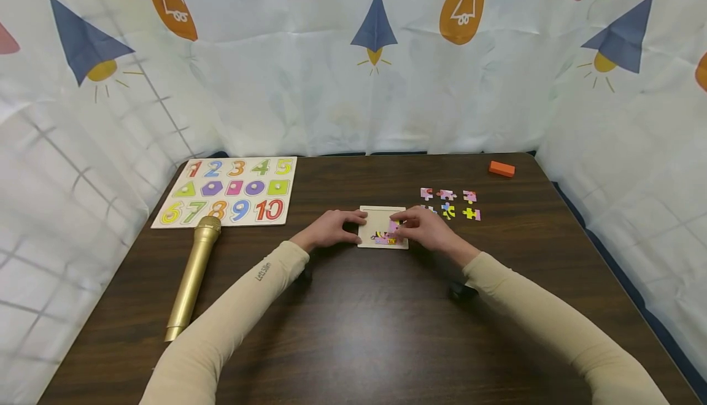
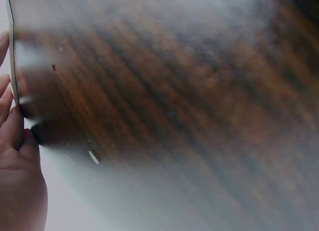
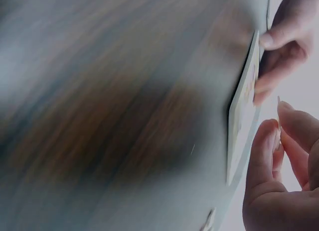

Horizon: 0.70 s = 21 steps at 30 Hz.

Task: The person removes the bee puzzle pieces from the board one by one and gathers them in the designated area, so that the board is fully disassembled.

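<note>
A small cream puzzle board [image 1: 377, 219] lies in front of me, with pink, yellow and black pieces in its lower part. My left hand [image 1: 331, 229] is at its left side, forefinger and thumb apart, their tips touching the board's edge. Over the board's right side my right hand [image 1: 428, 228] pinches a pink puzzle piece [image 1: 394, 226], partly hidden by the fingers. In the right wrist view that right hand [image 3: 284, 161] shows the piece edge-on and thin between thumb and fingertips. Only part of the left hand [image 2: 20, 176] enters the left wrist view.
Several loose puzzle pieces [image 1: 447, 195] lie in two rows right of the board. Behind them is an orange block [image 1: 501, 169]. A number and shape board [image 1: 223, 193] lies at the back left, a gold microphone [image 1: 193, 276] before it. Patterned curtains [image 1: 331, 98] surround the table.
</note>
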Motion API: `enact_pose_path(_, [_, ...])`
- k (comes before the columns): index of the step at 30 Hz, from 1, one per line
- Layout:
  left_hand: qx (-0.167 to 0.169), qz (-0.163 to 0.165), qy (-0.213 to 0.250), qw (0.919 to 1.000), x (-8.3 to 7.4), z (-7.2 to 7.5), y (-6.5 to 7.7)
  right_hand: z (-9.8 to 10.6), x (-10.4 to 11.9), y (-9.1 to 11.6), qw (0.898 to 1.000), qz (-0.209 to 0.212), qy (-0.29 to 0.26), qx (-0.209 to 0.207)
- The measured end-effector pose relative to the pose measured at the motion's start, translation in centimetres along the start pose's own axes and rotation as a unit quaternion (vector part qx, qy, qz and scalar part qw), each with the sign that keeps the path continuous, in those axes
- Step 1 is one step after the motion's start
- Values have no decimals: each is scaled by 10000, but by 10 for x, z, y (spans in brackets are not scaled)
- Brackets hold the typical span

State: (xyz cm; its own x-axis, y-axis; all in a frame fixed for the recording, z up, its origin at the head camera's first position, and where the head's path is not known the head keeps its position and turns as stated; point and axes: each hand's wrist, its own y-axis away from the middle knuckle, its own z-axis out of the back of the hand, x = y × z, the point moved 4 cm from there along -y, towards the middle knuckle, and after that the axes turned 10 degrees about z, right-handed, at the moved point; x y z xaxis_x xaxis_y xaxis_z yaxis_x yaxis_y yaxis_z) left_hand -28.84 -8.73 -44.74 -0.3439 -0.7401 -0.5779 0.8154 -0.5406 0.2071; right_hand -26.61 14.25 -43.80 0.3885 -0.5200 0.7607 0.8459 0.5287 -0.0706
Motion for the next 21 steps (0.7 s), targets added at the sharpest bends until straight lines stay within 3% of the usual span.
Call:
enact_pose_path(5, [8,14,-19,10000,-1,0,0,19,-13,17,9997,-237,74,-66])
enact_pose_path(11, [-20,17,-4,10000,-1,1,1,33,-23,32,9997,-243,35,-34])
enact_pose_path(21, [-47,-27,-5,10000,0,0,0,36,-37,37,9987,-150,455,148])
